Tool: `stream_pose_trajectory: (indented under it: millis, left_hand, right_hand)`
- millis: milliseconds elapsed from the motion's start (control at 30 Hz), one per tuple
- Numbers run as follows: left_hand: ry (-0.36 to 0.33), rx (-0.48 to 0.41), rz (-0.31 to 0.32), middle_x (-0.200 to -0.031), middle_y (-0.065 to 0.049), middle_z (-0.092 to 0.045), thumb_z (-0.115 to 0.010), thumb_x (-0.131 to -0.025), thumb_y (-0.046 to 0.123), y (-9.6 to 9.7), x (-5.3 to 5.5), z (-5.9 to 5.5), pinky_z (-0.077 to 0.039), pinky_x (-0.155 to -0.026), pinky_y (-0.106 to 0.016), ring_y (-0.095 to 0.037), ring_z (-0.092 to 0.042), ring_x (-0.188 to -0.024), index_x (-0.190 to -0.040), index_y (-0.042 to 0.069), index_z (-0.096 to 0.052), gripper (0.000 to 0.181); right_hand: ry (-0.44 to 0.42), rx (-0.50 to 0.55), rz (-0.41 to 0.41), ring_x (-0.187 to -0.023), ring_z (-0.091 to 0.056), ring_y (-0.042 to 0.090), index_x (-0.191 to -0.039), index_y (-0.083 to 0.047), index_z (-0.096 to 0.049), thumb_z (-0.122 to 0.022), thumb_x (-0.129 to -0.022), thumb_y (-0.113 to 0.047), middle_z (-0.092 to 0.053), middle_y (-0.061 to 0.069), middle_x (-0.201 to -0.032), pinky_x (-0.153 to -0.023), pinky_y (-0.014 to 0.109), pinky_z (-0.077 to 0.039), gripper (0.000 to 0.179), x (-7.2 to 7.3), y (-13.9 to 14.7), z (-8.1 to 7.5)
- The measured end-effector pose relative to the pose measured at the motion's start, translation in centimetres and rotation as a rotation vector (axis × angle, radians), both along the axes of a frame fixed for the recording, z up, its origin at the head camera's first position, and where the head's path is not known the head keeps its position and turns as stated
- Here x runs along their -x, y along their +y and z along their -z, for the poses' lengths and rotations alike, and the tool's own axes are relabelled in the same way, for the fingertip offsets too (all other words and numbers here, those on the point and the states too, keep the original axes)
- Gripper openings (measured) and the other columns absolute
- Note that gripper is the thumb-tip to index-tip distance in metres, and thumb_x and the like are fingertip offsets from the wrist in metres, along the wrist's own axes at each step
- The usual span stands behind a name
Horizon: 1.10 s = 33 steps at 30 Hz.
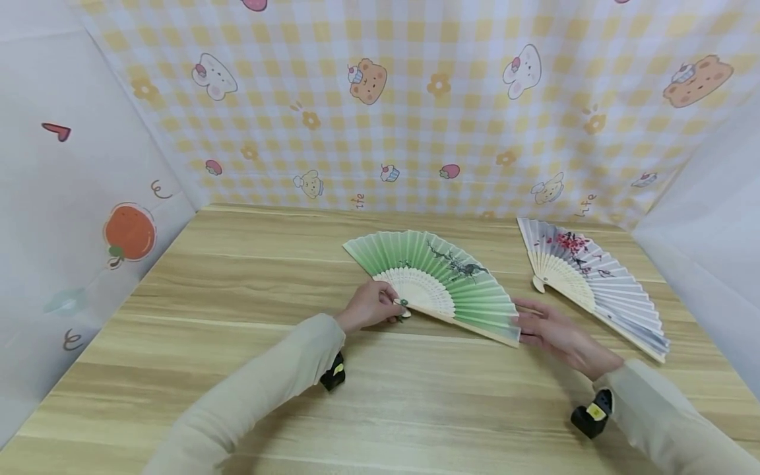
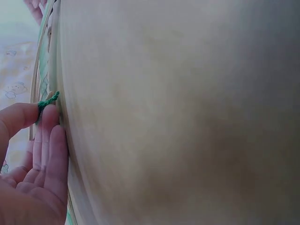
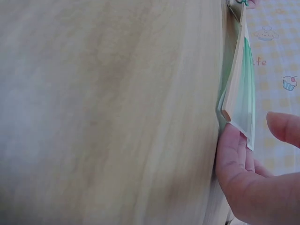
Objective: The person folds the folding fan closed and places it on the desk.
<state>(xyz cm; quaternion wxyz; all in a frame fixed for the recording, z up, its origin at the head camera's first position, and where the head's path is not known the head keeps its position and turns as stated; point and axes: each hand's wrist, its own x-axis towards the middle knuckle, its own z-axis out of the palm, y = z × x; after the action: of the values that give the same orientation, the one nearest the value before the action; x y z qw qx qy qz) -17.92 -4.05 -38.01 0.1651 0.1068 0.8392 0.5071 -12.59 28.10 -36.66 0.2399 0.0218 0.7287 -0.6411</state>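
A green folding fan (image 1: 475,290) with a dark branch design lies spread in the middle of the table, its pale ribs meeting at a pivot on the near left. My left hand (image 1: 369,306) pinches the fan at that pivot end; in the left wrist view a green cord (image 2: 48,100) shows between thumb and fingers. At the fan's right end is my right hand (image 1: 549,333). From the right wrist view, its fairly straight fingers (image 3: 229,152) touch the fan's outer edge from below, while the thumb (image 3: 283,126) stands apart from it.
To the right, a second spread fan (image 1: 617,290), white and grey with red blossoms, lies near my right hand. The wooden table (image 1: 237,284) meets a yellow checked cloth (image 1: 410,132) at the back and white cloth (image 1: 71,218) at the sides.
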Motion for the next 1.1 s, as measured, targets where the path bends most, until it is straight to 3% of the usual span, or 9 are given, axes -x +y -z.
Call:
stream_pose_trajectory:
  millis: [267,500,600,867,1100]
  left_hand:
    - [-0.068,-0.088,-0.059,-0.066,-0.011,-0.063,-0.066,-0.074,0.000,-0.6,-0.2,0.0,-0.053,-0.053,-0.026,-0.017,-0.062,-0.056,-0.082,-0.004,-0.055,0.014]
    - [-0.099,-0.105,-0.092,-0.066,-0.010,-0.063,-0.066,-0.074,0.000,-0.8,-0.2,0.1,-0.053,-0.053,-0.026,-0.016,-0.062,-0.055,-0.082,-0.004,-0.054,0.014]
    - [-0.101,-0.104,-0.097,-0.066,-0.010,-0.063,-0.066,-0.075,0.001,-0.9,-0.3,0.1,-0.053,-0.053,-0.026,-0.015,-0.062,-0.055,-0.081,-0.003,-0.054,0.014]
    - [-0.122,-0.111,-0.101,-0.068,-0.012,-0.064,-0.065,-0.076,0.000,-1.2,-0.4,0.0,-0.053,-0.054,-0.026,-0.017,-0.062,-0.057,-0.081,-0.003,-0.053,0.014]
    - [-0.121,-0.127,-0.113,-0.067,-0.012,-0.063,-0.064,-0.076,0.000,-1.2,-0.4,0.1,-0.053,-0.053,-0.026,-0.017,-0.062,-0.056,-0.080,-0.003,-0.051,0.013]
  right_hand:
    - [0.016,-0.025,0.005,-0.095,-0.050,0.001,-0.136,0.011,-0.009,-0.048,-0.092,-0.017,-0.040,0.015,-0.125,-0.085,0.022,-0.044,0.065,0.4,-0.6,-0.2]
    - [0.007,0.032,0.046,-0.088,-0.053,0.000,-0.132,0.017,-0.014,-0.051,-0.089,-0.009,-0.056,-0.005,-0.099,-0.079,0.018,-0.046,0.062,1.1,-1.0,0.0]
    - [-0.002,0.036,0.054,-0.087,-0.054,0.000,-0.131,0.018,-0.017,-0.051,-0.089,-0.008,-0.057,-0.008,-0.095,-0.078,0.018,-0.047,0.060,1.3,-1.1,0.1]
    - [-0.039,0.048,0.064,-0.084,-0.055,0.002,-0.128,0.019,-0.024,-0.052,-0.089,-0.008,-0.059,-0.007,-0.091,-0.076,0.019,-0.048,0.055,1.8,-1.3,0.1]
    - [-0.025,0.102,0.040,-0.086,-0.056,0.005,-0.118,0.013,-0.038,-0.048,-0.090,-0.006,-0.058,-0.004,-0.092,-0.080,0.021,-0.047,0.035,1.7,-0.9,0.0]
